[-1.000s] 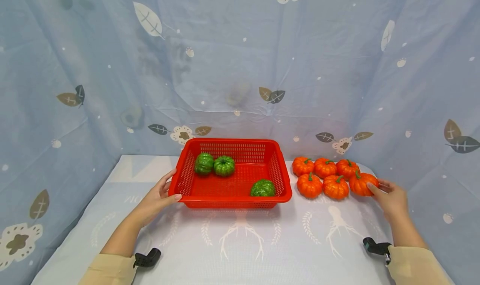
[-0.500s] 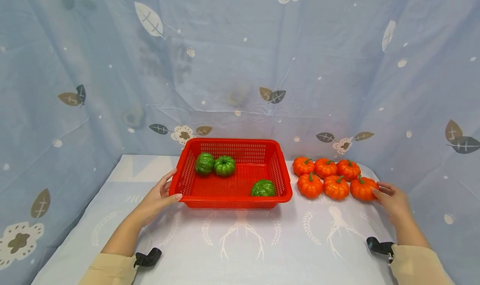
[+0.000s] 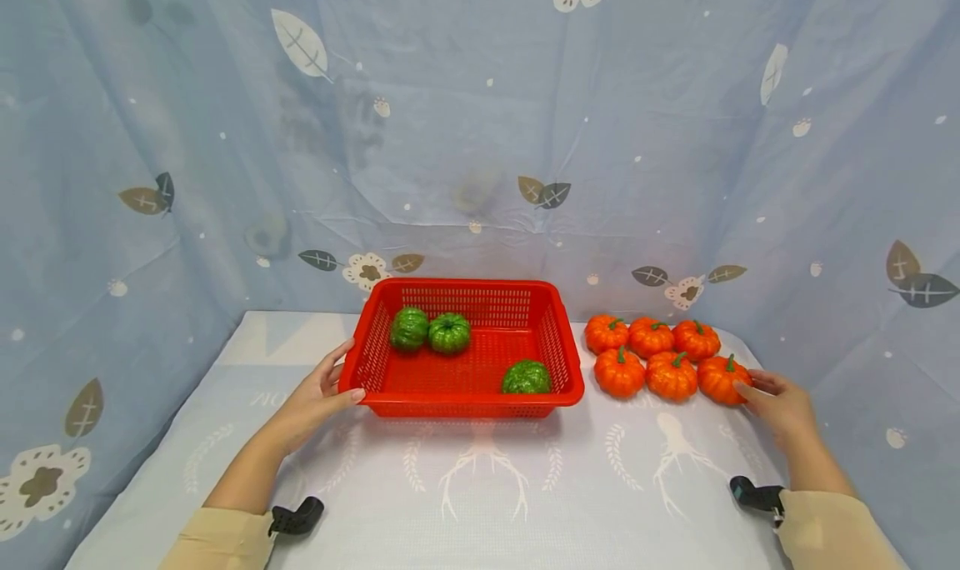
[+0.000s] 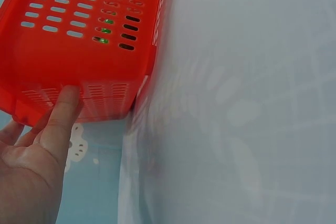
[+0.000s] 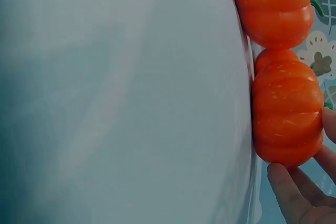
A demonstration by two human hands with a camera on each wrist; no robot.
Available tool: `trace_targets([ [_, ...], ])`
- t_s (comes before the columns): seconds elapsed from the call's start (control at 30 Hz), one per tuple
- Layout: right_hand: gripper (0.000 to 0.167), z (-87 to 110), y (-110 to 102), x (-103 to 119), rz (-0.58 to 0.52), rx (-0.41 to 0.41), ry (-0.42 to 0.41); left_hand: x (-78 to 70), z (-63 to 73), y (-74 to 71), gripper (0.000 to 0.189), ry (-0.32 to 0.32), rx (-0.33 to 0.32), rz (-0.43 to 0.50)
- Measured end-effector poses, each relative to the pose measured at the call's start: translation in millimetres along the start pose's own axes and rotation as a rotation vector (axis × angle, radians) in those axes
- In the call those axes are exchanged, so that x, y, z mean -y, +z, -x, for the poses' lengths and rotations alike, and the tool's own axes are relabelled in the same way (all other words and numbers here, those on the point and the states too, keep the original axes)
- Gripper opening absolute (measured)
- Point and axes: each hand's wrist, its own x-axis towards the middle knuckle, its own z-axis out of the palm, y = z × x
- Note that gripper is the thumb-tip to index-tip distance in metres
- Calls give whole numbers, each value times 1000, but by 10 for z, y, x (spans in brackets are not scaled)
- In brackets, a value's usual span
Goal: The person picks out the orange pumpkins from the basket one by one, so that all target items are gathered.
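In the head view a red plastic basket [image 3: 465,399] stands in the middle of the table. My left hand [image 3: 307,407] holds its left front corner, thumb at the front rim and fingers along the left side. The left wrist view shows that hand [image 4: 39,166] right at the basket's perforated wall [image 4: 89,66]. Over on the right, my right hand [image 3: 783,407] holds a small orange pumpkin [image 3: 722,380], the rightmost of the front row. Its thumb and fingertips lie against the pumpkin [image 5: 289,114] in the right wrist view. The pumpkin sits upright, stem up.
Two green pumpkins [image 3: 449,333] lie at the basket's back left, and another green pumpkin [image 3: 527,377] at its front right. Several more orange pumpkins [image 3: 619,373] stand in two rows beside the basket. A blue patterned curtain [image 3: 480,137] hangs behind the white-covered table [image 3: 480,503].
The right hand has lowered the tilted orange pumpkin into the front row and shifted it slightly left beside its neighbour. The left hand and the basket have stayed put.
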Motion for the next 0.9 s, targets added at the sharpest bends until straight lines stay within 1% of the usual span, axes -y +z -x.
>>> trace_targets([
  [0.2,66,-27,4,-6,5,12,57,11,-15,10,89,-27,-17,-28],
  [0.37,69,-33,-23,16,27,22,77,7,-43,26,88,-20,-13,-14],
  [0.57,70,-45,-20,7,39,36,73,10,-46,30,88,-9,-10,-12],
  [0.7,70,-36,-33,8,37,49,53,12,-53,30,89,-4,-8,-9],
  [0.83,68,-15,-71,14,84,46,22,8,-59,43,88,2,-11,-7],
  [0.9,67,3,-91,33,127,37,21,-6,-43,49,88,5,-18,-36],
])
